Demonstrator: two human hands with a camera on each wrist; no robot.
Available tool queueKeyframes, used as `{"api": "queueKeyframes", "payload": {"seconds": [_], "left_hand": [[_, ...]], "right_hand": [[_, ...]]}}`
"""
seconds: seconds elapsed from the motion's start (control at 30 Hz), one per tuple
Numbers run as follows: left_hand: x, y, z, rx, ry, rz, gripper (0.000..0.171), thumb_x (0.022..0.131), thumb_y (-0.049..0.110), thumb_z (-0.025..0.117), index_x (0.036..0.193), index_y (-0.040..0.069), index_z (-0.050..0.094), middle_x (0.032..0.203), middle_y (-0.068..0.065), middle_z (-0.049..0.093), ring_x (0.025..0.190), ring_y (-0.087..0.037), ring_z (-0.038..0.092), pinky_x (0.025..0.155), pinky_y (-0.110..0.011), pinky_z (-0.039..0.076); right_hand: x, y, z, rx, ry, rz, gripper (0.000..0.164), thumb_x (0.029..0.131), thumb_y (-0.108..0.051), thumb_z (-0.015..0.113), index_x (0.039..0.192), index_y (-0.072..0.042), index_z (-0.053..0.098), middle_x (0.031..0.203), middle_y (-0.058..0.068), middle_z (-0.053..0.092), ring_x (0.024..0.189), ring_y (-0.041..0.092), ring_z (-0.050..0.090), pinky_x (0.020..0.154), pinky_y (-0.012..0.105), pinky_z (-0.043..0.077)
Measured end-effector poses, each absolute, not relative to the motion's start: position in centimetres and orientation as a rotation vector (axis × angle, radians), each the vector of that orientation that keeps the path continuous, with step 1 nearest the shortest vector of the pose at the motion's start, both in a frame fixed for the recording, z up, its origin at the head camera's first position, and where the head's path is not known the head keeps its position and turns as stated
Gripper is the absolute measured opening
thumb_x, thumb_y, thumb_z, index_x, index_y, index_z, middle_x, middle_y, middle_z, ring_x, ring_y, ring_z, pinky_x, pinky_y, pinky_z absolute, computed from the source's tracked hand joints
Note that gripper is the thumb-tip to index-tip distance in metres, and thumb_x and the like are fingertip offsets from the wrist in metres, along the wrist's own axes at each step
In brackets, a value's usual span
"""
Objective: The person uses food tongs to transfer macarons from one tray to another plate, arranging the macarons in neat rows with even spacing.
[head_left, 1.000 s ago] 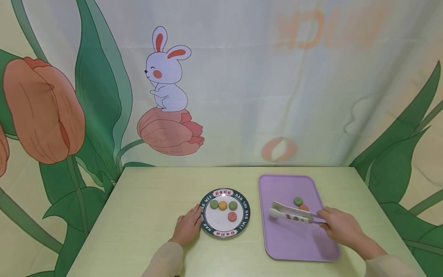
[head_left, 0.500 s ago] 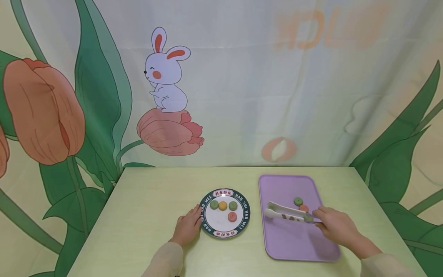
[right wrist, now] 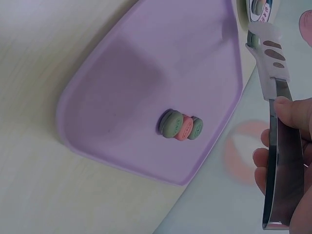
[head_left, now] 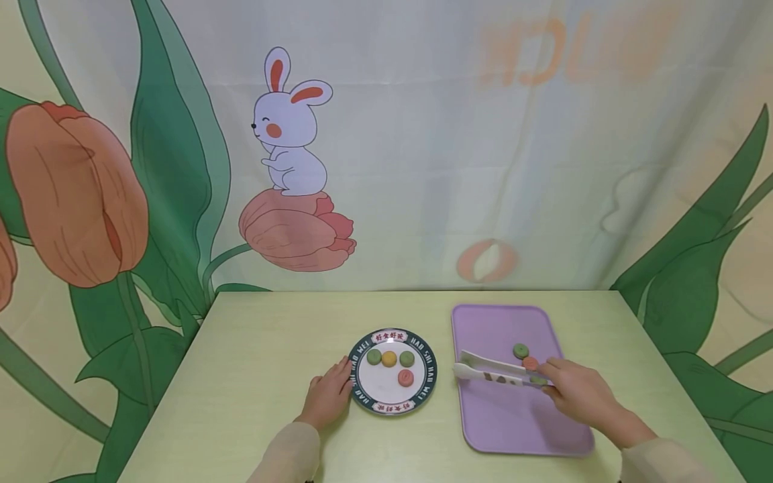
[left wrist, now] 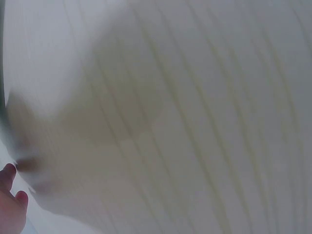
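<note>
- Right hand (head_left: 578,394): fingers curled round tongs (head_left: 495,378); tips pinch what appears to be a green macaron (right wrist: 251,40) above the left edge of the tray (head_left: 507,426).
- Three macarons (right wrist: 184,127) in a row on tray, towards its right.
- Left hand (head_left: 329,394): fingers relaxed at left rim of plate (head_left: 380,390), which bears four.
- Judged step: transfer to plate; calls for steady squeeze, leftward travel, gentle release.

The tongs (right wrist: 287,151) looked shiny metal and plastic, the tray (head_left: 519,422) smooth plastic, the plate (head_left: 380,388) glossy, the backdrop (head_left: 410,168) cloth.
</note>
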State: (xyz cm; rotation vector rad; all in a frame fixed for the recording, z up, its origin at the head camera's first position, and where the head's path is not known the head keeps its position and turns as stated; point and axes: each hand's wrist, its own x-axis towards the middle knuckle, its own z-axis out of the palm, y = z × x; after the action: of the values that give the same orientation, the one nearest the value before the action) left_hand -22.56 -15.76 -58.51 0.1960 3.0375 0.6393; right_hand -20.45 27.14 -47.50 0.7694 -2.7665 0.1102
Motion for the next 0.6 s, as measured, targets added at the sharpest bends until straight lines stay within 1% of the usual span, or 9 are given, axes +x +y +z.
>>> {"api": "queueKeyframes", "payload": {"seconds": [0.23, 0.33, 0.43, 0.53, 0.6], "left_hand": [[-22.6, -15.8, -58.5, 0.197, 3.039, 0.638, 0.046, 0.091, 0.025, 0.043, 0.132, 0.005, 0.040, 0.140, -0.009, 0.036, 0.127, -0.030, 0.036, 0.097, -0.050, 0.029], [-22.6, -15.7, -58.4, 0.191, 3.032, 0.645, 0.046, 0.091, 0.025, 0.043, 0.133, 0.005, 0.040, 0.140, -0.009, 0.036, 0.127, -0.030, 0.035, 0.097, -0.050, 0.029], [-22.5, -15.7, -58.3, 0.187, 3.028, 0.642, 0.046, 0.091, 0.025, 0.043, 0.133, 0.005, 0.040, 0.140, -0.009, 0.036, 0.127, -0.030, 0.035, 0.097, -0.050, 0.029], [-22.5, -15.7, -58.2, 0.186, 3.025, 0.635, 0.046, 0.091, 0.025, 0.043, 0.133, 0.005, 0.039, 0.141, -0.009, 0.035, 0.127, -0.030, 0.035, 0.097, -0.050, 0.029], [-22.5, -15.7, -58.2, 0.188, 3.024, 0.639, 0.046, 0.091, 0.025, 0.044, 0.133, 0.005, 0.039, 0.141, -0.010, 0.035, 0.127, -0.031, 0.035, 0.097, -0.051, 0.029]], "right_hand": [[-20.7, 26.8, -47.9, 0.804, -2.715, 0.139, 0.034, 0.064, -0.014, 0.075, 0.096, -0.019, 0.064, 0.063, -0.012, 0.043, 0.053, 0.001, 0.031, 0.043, 0.017, 0.028], [-20.9, 26.6, -48.0, 0.818, -2.702, 0.136, 0.034, 0.064, -0.013, 0.075, 0.096, -0.018, 0.064, 0.063, -0.013, 0.042, 0.052, 0.001, 0.030, 0.043, 0.016, 0.026], [-21.0, 26.3, -48.0, 0.832, -2.700, 0.132, 0.033, 0.064, -0.013, 0.074, 0.094, -0.018, 0.062, 0.067, -0.012, 0.048, 0.052, 0.002, 0.035, 0.042, 0.017, 0.028], [-21.1, 26.0, -47.9, 0.843, -2.706, 0.127, 0.030, 0.065, -0.013, 0.073, 0.091, -0.018, 0.060, 0.074, -0.009, 0.057, 0.057, 0.005, 0.046, 0.044, 0.020, 0.035], [-21.1, 25.8, -47.9, 0.847, -2.717, 0.124, 0.027, 0.065, -0.014, 0.073, 0.087, -0.018, 0.057, 0.076, -0.008, 0.058, 0.059, 0.006, 0.048, 0.045, 0.021, 0.036]]}}
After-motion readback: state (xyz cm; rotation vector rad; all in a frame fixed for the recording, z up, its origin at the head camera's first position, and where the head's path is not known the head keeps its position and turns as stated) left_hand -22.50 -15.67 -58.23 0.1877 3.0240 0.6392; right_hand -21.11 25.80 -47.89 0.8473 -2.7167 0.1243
